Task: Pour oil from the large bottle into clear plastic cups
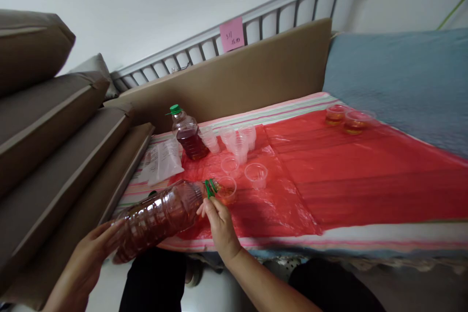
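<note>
A large clear bottle [157, 214] of reddish-brown liquid lies tilted nearly sideways, its mouth at the rim of a clear plastic cup [227, 191]. My left hand [93, 251] supports its base end. At the neck, my right hand [219, 224] has its fingers closed on the green handle ring. Liquid shows at the bottle's mouth and in the cup. Two more clear cups, one [230, 166] behind and one [256, 175] to the right, stand on the red plastic sheet [347, 180].
Behind stand a second bottle [190, 139] with a green cap and stacks of cups [239, 144]. A plastic packet [164, 161] lies at the left near piled cushions [66, 131]. Cups of amber liquid [354, 124] stand at the far right.
</note>
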Tool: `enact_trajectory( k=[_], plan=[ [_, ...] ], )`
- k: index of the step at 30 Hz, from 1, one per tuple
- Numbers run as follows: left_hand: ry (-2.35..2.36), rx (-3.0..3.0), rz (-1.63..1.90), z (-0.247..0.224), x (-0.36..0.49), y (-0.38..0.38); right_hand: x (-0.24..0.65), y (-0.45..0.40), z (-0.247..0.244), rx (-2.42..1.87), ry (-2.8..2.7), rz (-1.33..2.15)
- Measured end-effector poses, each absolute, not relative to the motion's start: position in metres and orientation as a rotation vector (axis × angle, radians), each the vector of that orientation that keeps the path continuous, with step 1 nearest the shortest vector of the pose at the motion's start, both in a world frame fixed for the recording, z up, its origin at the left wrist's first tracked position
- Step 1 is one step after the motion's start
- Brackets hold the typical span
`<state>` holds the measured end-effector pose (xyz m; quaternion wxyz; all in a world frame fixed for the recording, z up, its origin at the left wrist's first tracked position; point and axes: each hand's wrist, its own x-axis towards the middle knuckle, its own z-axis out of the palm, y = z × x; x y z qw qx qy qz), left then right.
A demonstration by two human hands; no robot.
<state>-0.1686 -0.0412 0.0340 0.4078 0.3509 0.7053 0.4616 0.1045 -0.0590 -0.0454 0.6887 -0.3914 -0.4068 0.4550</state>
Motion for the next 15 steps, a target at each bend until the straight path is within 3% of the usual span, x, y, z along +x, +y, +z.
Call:
enact_trajectory(
  k=[15],
  plan=[
    [1.784, 0.81, 1.171, 0.0425, -0.1621, -0.0453, 0.103, -0.0593, -0.0458, -0.877, -0.916, 1.036]
  ],
)
